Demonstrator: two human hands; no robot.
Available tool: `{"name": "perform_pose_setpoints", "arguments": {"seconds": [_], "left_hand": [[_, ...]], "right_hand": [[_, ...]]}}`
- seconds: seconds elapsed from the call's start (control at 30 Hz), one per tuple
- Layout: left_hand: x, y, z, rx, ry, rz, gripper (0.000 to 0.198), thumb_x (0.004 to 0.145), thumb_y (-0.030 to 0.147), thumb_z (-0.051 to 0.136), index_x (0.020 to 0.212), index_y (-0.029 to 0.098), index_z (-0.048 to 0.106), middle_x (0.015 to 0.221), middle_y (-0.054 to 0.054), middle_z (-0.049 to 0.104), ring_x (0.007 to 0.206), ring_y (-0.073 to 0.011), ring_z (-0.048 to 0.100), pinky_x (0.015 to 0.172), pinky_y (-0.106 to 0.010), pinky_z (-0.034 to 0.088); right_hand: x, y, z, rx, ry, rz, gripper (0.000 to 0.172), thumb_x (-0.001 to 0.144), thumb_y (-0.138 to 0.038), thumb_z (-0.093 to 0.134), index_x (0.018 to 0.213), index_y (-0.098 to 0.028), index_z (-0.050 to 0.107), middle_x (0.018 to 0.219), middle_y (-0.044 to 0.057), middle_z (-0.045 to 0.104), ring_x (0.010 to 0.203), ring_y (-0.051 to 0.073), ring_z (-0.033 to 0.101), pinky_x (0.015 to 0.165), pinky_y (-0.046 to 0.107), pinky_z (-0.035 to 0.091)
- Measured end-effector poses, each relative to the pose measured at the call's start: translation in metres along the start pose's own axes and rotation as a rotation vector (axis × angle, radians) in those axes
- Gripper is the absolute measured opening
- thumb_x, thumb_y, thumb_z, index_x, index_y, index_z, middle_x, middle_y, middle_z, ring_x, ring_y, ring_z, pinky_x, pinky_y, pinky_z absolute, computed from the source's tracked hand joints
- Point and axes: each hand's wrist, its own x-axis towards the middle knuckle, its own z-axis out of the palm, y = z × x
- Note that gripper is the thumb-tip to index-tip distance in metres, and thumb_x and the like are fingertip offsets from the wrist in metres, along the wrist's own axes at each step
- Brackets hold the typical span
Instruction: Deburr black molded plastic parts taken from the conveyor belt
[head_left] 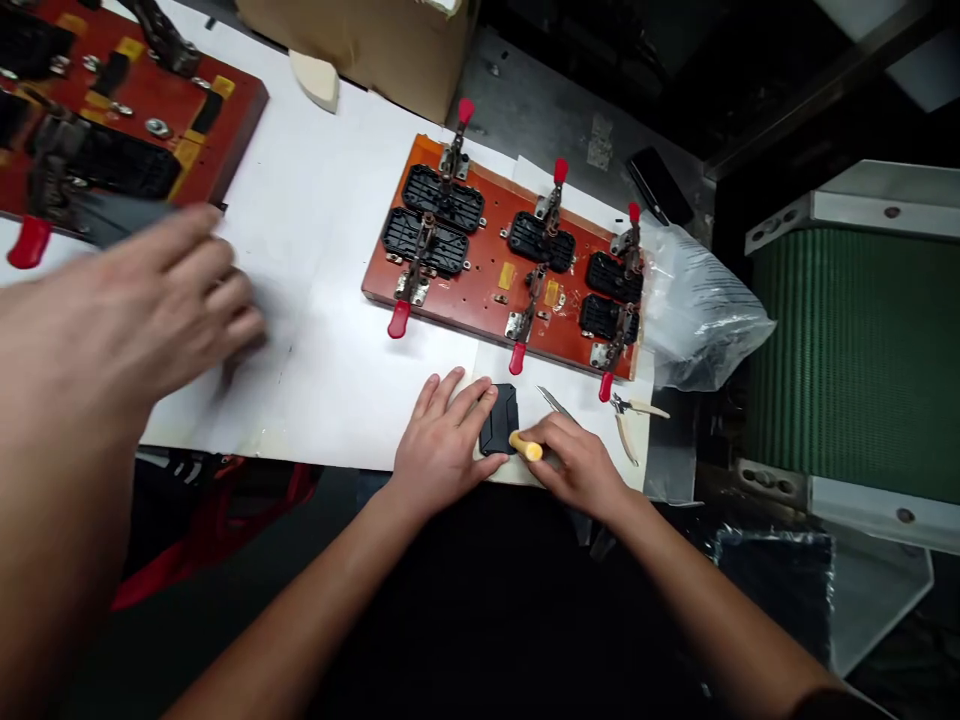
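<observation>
- The white table top (pixel 330 300) fills the upper left and middle of the view; its near edge runs just above the person's wrists.
- A co-worker's arm and hand (pixel 142 300), blurred, comes in from about 8 o'clock, palm down, fingers loosely spread over the white sheet.
- A red clamp board (pixel 495 275) lies at about 12 o'clock from the person's hands, carrying black plastic parts under red-handled toggle clamps; a second red board (pixel 150 100) sits at 10 o'clock, near the far left corner.
- A green conveyor belt (pixel 855 350) stands at 3 o'clock, and a crumpled clear plastic bag (pixel 697 310) lies between it and the clamp board.
- The left hand (pixel 442 440) reaches from 7 o'clock, flat and palm down, fingers spread, pressing the left side of the small black plastic part (pixel 501 420) at the table's near edge.
- The right hand (pixel 581 465) comes from 5 o'clock, curled closed around a yellow-handled tool (pixel 526 447), whose end touches the part's lower right edge.
- Small pliers (pixel 630 412) lie at 2 o'clock, just beside the right hand.
</observation>
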Motion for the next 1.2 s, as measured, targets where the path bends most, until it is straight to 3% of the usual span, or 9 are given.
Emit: {"name": "perform_pose_setpoints", "arguments": {"seconds": [0.1, 0.2, 0.3, 0.43, 0.6, 0.8, 0.97, 1.2], "left_hand": [[0.000, -0.001, -0.001, -0.003, 0.002, 0.002, 0.080, 0.090, 0.052, 0.075, 0.157, 0.015, 0.048, 0.165, -0.006, 0.046, 0.158, -0.0364, 0.028, 0.135, -0.057, 0.016], [0.001, -0.002, -0.001, 0.003, 0.014, -0.001, 0.079, 0.091, 0.051, 0.073, 0.156, 0.015, 0.048, 0.165, -0.006, 0.046, 0.158, -0.0369, 0.028, 0.134, -0.058, 0.017], [0.001, -0.002, 0.000, -0.002, 0.011, -0.001, 0.079, 0.091, 0.052, 0.073, 0.156, 0.015, 0.049, 0.165, -0.005, 0.045, 0.158, -0.0371, 0.028, 0.134, -0.058, 0.017], [0.001, 0.000, -0.001, -0.008, -0.010, -0.005, 0.078, 0.092, 0.052, 0.071, 0.157, 0.015, 0.049, 0.166, -0.005, 0.045, 0.158, -0.0370, 0.028, 0.135, -0.057, 0.016], [0.002, 0.000, -0.001, 0.005, 0.003, -0.015, 0.080, 0.092, 0.054, 0.072, 0.157, 0.014, 0.048, 0.166, -0.005, 0.044, 0.158, -0.0366, 0.028, 0.135, -0.057, 0.015], [0.000, 0.001, -0.002, -0.009, -0.021, -0.023, 0.079, 0.092, 0.053, 0.071, 0.157, 0.015, 0.048, 0.166, -0.004, 0.044, 0.159, -0.0348, 0.027, 0.135, -0.055, 0.014], [0.001, 0.000, -0.003, -0.001, -0.013, -0.024, 0.079, 0.092, 0.054, 0.071, 0.157, 0.015, 0.048, 0.166, -0.005, 0.045, 0.158, -0.0356, 0.028, 0.135, -0.056, 0.014], [0.002, 0.000, -0.001, 0.001, -0.036, -0.025, 0.080, 0.091, 0.056, 0.072, 0.156, 0.016, 0.049, 0.164, -0.005, 0.046, 0.157, -0.0355, 0.028, 0.135, -0.056, 0.014]], "right_hand": [[0.011, 0.003, -0.003, -0.018, -0.005, -0.012, 0.025, 0.099, -0.016, 0.060, 0.121, -0.026, 0.062, 0.102, 0.006, 0.067, 0.092, 0.022, 0.066, 0.079, 0.038, 0.057], [0.024, 0.008, -0.003, -0.068, 0.106, -0.005, 0.019, 0.098, -0.017, 0.062, 0.116, -0.024, 0.064, 0.098, 0.006, 0.065, 0.089, 0.021, 0.065, 0.076, 0.037, 0.056], [0.018, 0.007, -0.001, -0.055, 0.142, 0.028, 0.021, 0.098, -0.016, 0.063, 0.117, -0.025, 0.063, 0.100, 0.006, 0.065, 0.091, 0.021, 0.065, 0.077, 0.037, 0.056], [0.003, 0.004, 0.001, 0.017, 0.063, 0.045, 0.025, 0.099, -0.016, 0.063, 0.121, -0.027, 0.061, 0.103, 0.005, 0.068, 0.093, 0.021, 0.066, 0.079, 0.038, 0.058], [0.012, 0.011, 0.000, -0.055, 0.149, 0.036, 0.019, 0.099, -0.017, 0.064, 0.116, -0.024, 0.064, 0.101, 0.006, 0.066, 0.092, 0.020, 0.066, 0.079, 0.036, 0.057], [0.007, 0.009, -0.001, -0.006, 0.053, 0.003, 0.025, 0.098, -0.013, 0.064, 0.121, -0.023, 0.064, 0.104, 0.005, 0.068, 0.095, 0.019, 0.066, 0.082, 0.034, 0.056], [0.015, 0.006, -0.001, -0.073, 0.100, -0.068, 0.028, 0.096, -0.010, 0.062, 0.123, -0.020, 0.064, 0.105, 0.007, 0.066, 0.096, 0.021, 0.065, 0.082, 0.036, 0.056], [-0.002, 0.005, 0.003, 0.033, -0.026, -0.035, 0.030, 0.099, -0.013, 0.060, 0.127, -0.021, 0.064, 0.106, 0.008, 0.066, 0.094, 0.020, 0.065, 0.082, 0.035, 0.058]]}}
